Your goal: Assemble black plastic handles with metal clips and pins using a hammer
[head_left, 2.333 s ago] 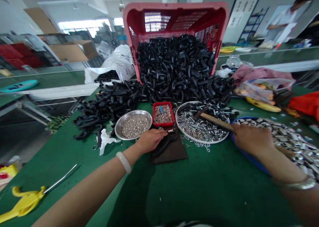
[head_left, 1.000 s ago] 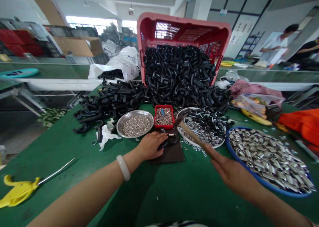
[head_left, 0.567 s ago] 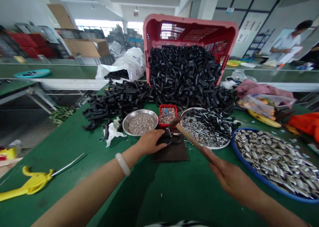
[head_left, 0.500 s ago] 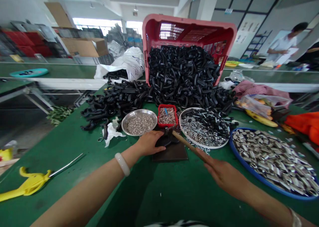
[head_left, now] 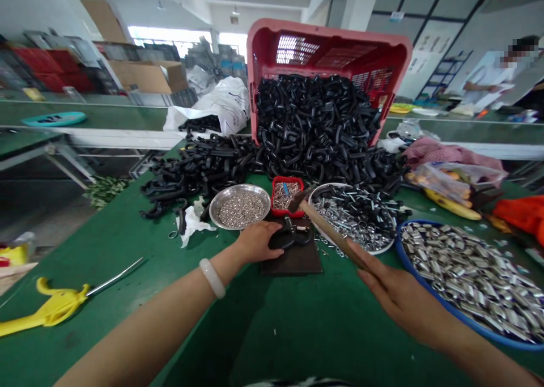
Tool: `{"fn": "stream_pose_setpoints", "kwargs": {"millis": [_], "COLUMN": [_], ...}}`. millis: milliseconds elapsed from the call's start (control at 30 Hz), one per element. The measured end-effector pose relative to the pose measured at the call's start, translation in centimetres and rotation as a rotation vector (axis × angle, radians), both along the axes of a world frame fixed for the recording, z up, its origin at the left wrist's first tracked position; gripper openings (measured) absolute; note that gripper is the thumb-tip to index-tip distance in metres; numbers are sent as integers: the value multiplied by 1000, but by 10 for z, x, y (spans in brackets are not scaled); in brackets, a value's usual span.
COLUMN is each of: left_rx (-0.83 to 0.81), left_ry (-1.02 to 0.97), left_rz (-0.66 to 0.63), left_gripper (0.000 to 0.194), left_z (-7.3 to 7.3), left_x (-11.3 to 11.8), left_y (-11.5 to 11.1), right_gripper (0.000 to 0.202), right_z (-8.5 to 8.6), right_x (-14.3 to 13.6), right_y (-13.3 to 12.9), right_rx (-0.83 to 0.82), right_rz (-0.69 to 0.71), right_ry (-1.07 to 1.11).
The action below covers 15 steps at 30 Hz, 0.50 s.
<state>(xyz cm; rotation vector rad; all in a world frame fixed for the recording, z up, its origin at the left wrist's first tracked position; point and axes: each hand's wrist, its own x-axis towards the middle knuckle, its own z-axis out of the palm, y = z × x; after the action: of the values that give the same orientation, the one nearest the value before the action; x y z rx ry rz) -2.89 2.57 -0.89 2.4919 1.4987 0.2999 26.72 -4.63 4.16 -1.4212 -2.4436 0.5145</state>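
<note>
The left hand (head_left: 256,243) is pinning a black clip (head_left: 289,237) on a dark block (head_left: 293,260); the right hand (head_left: 397,293) is gripping a hammer (head_left: 327,228), its head poised just above the clip.

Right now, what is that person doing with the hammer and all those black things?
The person's left hand presses a black part down on a dark pad on the green table. The right hand holds a hammer with its head raised just above that part. Around them sit a steel dish, a red tray of small metal bits, and a big pile of black parts spilling from a red crate.
</note>
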Motion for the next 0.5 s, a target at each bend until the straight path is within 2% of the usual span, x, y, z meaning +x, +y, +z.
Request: {"fn": "stream_pose_setpoints", "kwargs": {"millis": [67, 200, 300, 400, 467, 500], "left_rx": [0, 14, 31, -17, -85, -127], "left_ry": [8, 60, 67, 33, 27, 48], "left_rz": [7, 44, 118, 224, 339, 442], "left_gripper": [63, 66, 68, 64, 63, 63], "left_z": [1, 6, 12, 17, 18, 17], "left_x": [2, 14, 17, -4, -32, -49], "left_y": [1, -3, -18, -50, -76, -87], "right_gripper": [53, 49, 54, 65, 69, 71], "right_z": [-4, -16, -17, -16, -19, -22], "right_x": [-2, 7, 18, 27, 37, 43], "right_y": [-3, 2, 13, 29, 46, 57], "right_rx": [-26, -178, -284, -398, -400, -383], "right_rz": [-28, 4, -144, -380, -481, -522], "right_ry": [17, 54, 199, 426, 518, 514]}}
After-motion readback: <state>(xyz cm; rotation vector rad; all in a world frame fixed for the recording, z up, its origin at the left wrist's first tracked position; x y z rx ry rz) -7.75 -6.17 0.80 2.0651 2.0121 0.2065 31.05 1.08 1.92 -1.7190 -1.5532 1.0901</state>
